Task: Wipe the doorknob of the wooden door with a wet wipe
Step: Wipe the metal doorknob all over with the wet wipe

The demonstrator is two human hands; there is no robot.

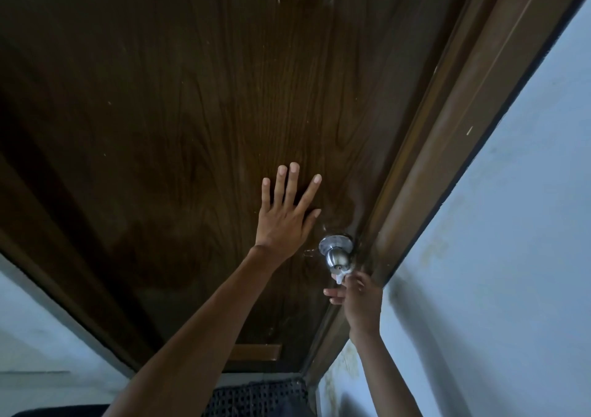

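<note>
A dark wooden door (179, 122) fills most of the view. Its round silver doorknob (336, 255) sits at the door's right edge, on a silver rose plate. My left hand (284, 215) lies flat on the door just left of and above the knob, fingers spread, holding nothing. My right hand (359, 298) is just below the knob, fingers closed on a small white wet wipe (341, 276) that touches the knob's lower front. Most of the wipe is hidden in the fingers.
A brown door frame (447, 135) runs along the door's right side, with a pale blue wall (518, 224) beyond it. A dark woven mat (256, 397) lies on the floor at the door's foot. Pale wall shows at lower left.
</note>
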